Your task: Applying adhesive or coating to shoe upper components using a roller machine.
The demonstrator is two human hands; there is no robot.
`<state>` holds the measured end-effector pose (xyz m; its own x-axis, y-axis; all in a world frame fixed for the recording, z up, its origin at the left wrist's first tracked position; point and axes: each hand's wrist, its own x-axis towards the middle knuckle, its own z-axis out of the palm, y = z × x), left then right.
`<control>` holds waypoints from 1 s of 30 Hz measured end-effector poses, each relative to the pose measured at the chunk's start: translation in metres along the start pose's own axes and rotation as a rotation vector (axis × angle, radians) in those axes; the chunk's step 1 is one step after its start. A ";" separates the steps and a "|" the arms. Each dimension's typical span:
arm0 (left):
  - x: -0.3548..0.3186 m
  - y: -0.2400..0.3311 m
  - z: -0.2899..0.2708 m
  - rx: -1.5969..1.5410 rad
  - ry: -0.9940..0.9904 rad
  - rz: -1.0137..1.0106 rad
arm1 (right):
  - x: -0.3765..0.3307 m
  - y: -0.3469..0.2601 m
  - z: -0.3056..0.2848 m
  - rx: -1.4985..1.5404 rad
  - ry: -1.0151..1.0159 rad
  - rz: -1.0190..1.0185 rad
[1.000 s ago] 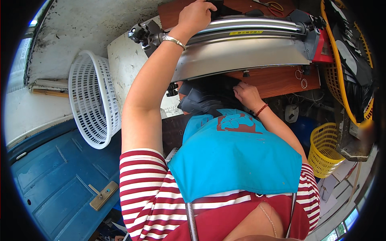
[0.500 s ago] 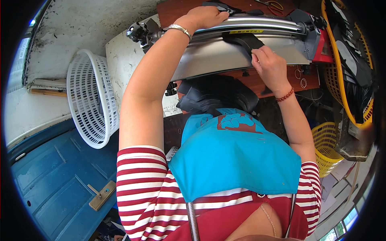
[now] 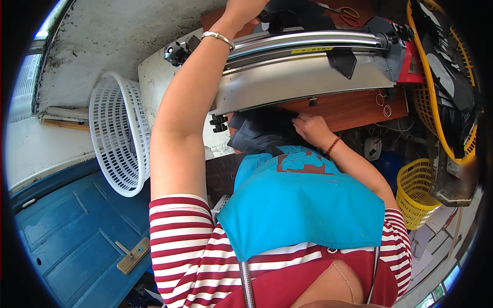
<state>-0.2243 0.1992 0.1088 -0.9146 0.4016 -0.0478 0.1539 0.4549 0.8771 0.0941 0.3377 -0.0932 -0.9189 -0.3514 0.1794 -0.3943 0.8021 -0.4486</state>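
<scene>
My L hand (image 3: 246, 13) is top ctr, partly cut by frame edge, fingers curled by the loose black pcs (image 3: 303, 15) behind the rollers (image 3: 318, 37); can't tell if it's pinching one. My R hand (image 3: 314, 131) is mid-frame, fingers bent on the R edge of the black stack (image 3: 262, 131), betw. metal plate (image 3: 292, 84) and my apron (image 3: 308, 215); can't tell if I've pinched a sheet. One black pc (image 3: 343, 62) pokes out over the plate, upper R, pointed end down.

Risks, my guess: L fingers or bracelet (image 3: 218, 37) could get nipped if rollers turn (can't tell if they do) & I reach too close. Pc sits askew, so could skew or jam. Stack overlaps unevenly: R hand could lift two, or tip some off toward my lap.

Writing: yellow label (image 3: 311, 50) on roller bar, dark chars, prob. a warning; pale panel (image 3: 23, 84), far upper L, has lettering too. No brand noted.
</scene>
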 end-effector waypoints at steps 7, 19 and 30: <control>-0.006 0.004 -0.036 -0.200 0.198 0.092 | 0.010 -0.050 -0.172 -0.022 0.169 0.017; -0.002 -0.040 0.027 0.788 -0.300 0.214 | 0.052 -0.002 -0.116 -0.200 0.358 -0.008; 0.001 0.001 0.011 0.133 -0.001 -0.035 | -0.002 -0.008 0.011 0.137 -0.106 0.102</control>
<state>-0.2213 0.2089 0.1042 -0.9199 0.3843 -0.0782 0.1697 0.5699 0.8040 0.0990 0.3265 -0.1000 -0.9446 -0.3263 0.0364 -0.2867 0.7658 -0.5756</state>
